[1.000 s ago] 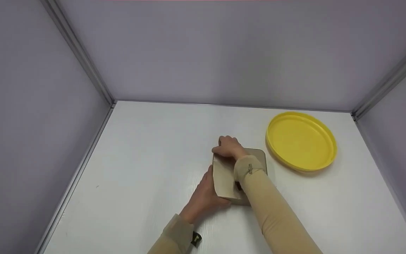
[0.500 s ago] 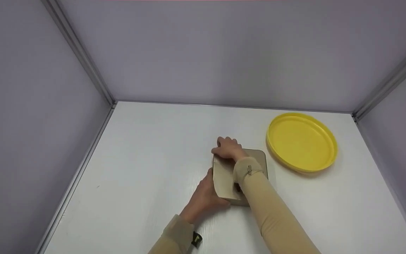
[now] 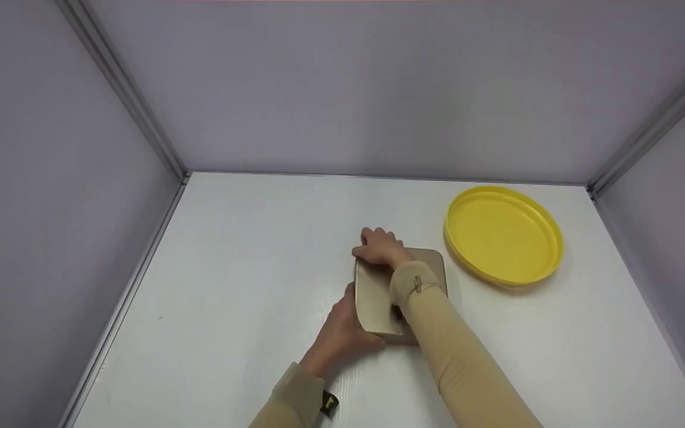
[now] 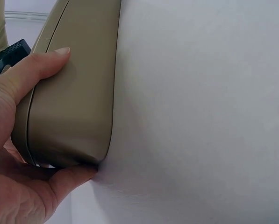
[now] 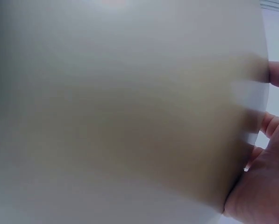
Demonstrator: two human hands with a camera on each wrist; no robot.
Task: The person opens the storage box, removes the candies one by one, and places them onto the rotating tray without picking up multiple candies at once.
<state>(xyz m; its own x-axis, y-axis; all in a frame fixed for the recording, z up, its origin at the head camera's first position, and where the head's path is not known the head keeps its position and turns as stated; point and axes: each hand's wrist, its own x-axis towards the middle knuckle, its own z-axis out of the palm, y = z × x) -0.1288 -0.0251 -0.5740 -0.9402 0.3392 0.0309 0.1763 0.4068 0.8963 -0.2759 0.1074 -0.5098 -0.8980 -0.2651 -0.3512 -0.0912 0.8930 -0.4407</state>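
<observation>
A beige box with rounded corners stands on the white table, and a thin seam runs round its side near the top in the left wrist view. My left hand grips its near left corner; the thumb and a finger press two sides there. Across the box's top reaches my right hand, holding the far edge with fingers bent over it and the thumb at the far left corner. The smooth top fills most of the right wrist view. My right forearm hides part of the top.
A round yellow tray with a raised rim lies on the table at the back right, beyond the box. Grey panels enclose the table at the back and both sides. A dark device is strapped to my left wrist.
The head view has shifted slightly, so the scene sits a little further left. Both hands keep their hold, and the box shows no clear movement on the table.
</observation>
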